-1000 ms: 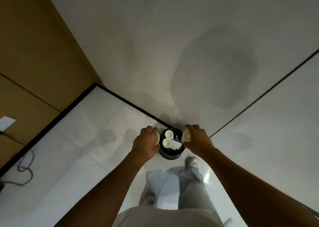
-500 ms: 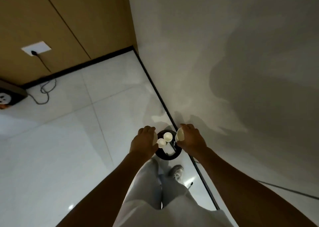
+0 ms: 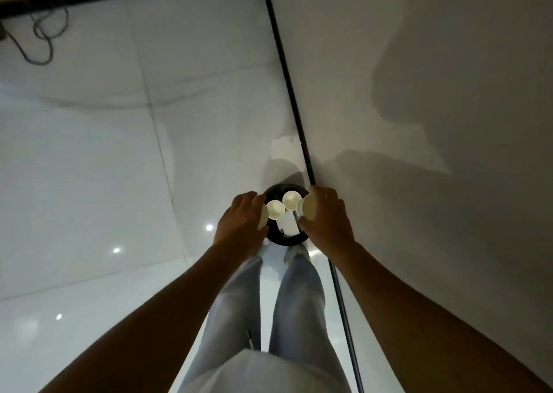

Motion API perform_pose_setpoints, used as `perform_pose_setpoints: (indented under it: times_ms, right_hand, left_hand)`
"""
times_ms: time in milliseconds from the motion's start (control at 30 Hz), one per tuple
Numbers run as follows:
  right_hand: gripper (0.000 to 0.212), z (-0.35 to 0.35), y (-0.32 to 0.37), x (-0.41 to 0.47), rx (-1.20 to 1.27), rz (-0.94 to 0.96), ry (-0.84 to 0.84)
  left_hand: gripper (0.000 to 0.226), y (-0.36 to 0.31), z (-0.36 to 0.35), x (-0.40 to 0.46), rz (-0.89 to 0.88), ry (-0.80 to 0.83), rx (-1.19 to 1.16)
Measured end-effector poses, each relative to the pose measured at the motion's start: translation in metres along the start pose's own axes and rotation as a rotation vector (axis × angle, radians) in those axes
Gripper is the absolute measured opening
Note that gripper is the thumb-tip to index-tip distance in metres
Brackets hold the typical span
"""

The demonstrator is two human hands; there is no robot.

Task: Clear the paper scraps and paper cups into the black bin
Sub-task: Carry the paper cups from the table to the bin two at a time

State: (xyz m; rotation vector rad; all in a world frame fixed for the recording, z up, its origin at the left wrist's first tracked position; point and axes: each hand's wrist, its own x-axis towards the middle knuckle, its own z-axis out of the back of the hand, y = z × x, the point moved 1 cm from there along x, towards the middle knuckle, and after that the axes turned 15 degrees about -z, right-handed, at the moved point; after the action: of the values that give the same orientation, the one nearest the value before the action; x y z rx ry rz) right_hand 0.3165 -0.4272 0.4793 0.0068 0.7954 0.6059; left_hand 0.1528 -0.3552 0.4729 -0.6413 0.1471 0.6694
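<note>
The white tiled floor (image 3: 89, 183) spreads under me, with the grey wall (image 3: 419, 93) to my right and a black skirting strip (image 3: 287, 72) between them; a loose cable (image 3: 42, 39) lies far off by the back wall. Just ahead of my feet, hard against that strip, stands the black bin (image 3: 287, 240), round and open-topped. Two paper cups already lie in it, one (image 3: 276, 209) towards my left and one (image 3: 291, 200) towards my right, with what looks like a pale paper scrap (image 3: 288, 226) under them. My left hand (image 3: 242, 225) hangs over the bin's left rim, fingers curled round a cup (image 3: 263, 219) whose rim alone shows. My right hand (image 3: 327, 219) is wrapped round another cup (image 3: 308, 208), held tilted on its side over the right rim. I judge these cups featherlight and thin-walled, easily crushed: I should hold them by the sidewall near the stiffer rolled rim, gently.
</note>
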Motion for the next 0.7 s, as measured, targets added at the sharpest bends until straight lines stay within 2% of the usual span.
perform_pose_setpoints:
  times_ms: [200, 333, 500, 700]
  right_hand:
    - [0.064, -0.079, -0.028, 0.078, -0.017, 0.048, 0.015]
    - [0.068, -0.131, -0.05, 0.135, -0.062, 0.085, 0.018]
    - [0.072, -0.184, -0.066, 0.187, -0.099, 0.102, -0.006]
    - [0.069, -0.228, -0.083, 0.214, -0.13, 0.161, -0.01]
  left_hand:
    - [0.063, 0.036, -0.101, 0.035, 0.09, -0.063, -0.058]
    - [0.069, 0.061, -0.168, 0.061, 0.126, -0.086, -0.081]
    - [0.071, 0.088, -0.24, 0.087, 0.118, -0.064, -0.089]
    - [0.074, 0.115, -0.289, 0.102, 0.036, -0.003, -0.007]
